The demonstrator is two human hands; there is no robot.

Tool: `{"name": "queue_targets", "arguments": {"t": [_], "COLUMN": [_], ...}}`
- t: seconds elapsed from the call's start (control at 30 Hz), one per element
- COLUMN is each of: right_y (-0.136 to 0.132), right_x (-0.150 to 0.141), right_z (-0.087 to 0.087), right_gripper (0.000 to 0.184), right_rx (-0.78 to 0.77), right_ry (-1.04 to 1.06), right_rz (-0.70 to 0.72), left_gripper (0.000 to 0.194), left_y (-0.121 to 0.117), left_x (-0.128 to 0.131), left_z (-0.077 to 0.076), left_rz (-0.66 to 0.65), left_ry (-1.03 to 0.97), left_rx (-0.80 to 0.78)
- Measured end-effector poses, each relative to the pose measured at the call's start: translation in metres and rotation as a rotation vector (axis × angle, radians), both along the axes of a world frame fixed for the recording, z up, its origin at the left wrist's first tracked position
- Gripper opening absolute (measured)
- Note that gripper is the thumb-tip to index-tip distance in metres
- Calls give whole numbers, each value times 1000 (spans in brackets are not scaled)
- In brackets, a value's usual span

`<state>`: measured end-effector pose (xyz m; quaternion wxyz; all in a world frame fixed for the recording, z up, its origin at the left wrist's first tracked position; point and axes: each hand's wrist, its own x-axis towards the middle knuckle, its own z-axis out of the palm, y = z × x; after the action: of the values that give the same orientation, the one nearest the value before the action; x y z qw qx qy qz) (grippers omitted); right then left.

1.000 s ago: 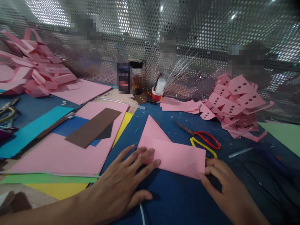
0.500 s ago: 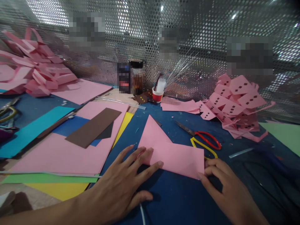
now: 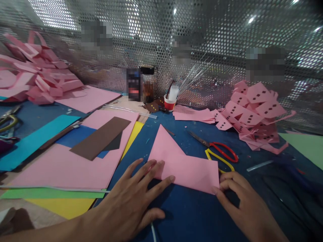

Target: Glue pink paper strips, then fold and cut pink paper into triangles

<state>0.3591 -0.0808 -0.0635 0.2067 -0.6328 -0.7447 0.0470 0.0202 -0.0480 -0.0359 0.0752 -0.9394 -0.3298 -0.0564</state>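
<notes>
A folded piece of pink paper [image 3: 188,169] lies on the blue tabletop in the middle, with a triangular point at its upper left and a rectangular strip reaching right. My left hand [image 3: 136,193] rests over its left end, fingers spread and fingertips on the paper. At the lower right corner, my right hand [image 3: 239,195] pinches the paper's edge between thumb and fingers. Just behind that hand lies a pair of scissors [image 3: 222,153] with one red and one yellow handle loop, blades pointing up and left.
Pink sheets [image 3: 83,171] with a brown strip [image 3: 101,137] on top lie at left, near a turquoise strip [image 3: 42,139]. Behind stand a lidded jar [image 3: 148,87] and a red-and-white cup [image 3: 170,103]. Pink paper piles [image 3: 254,114] sit against the perforated metal screen [image 3: 161,43].
Almost nothing differs. Both hands stay in place on the pink paper, and the view has shifted very slightly.
</notes>
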Motion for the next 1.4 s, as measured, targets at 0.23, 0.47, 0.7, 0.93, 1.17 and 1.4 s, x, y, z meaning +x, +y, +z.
{"name": "queue_targets", "arguments": {"t": [0.23, 0.47, 0.7, 0.93, 1.17, 1.4], "right_y": [1, 1, 2, 1, 3, 3], "right_x": [-2, -2, -1, -2, -4, -4], "right_z": [1, 1, 0, 1, 2, 3], "right_gripper": [25, 25, 24, 25, 24, 24], "right_rx": [6, -11, 0, -16, -14, -17], "right_ry": [2, 11, 16, 34, 48, 41], "right_rz": [2, -1, -1, 10, 15, 11], "left_gripper": [74, 71, 70, 70, 69, 67], "left_y": [-1, -2, -2, -3, -3, -2], "left_x": [0, 3, 4, 5, 6, 5], "left_z": [-2, 1, 3, 5, 5, 6], "left_rz": [0, 6, -2, -6, -2, -45], "left_ry": [-20, -19, -26, -20, -18, -23], "left_rx": [2, 40, 93, 129, 105, 26]}}
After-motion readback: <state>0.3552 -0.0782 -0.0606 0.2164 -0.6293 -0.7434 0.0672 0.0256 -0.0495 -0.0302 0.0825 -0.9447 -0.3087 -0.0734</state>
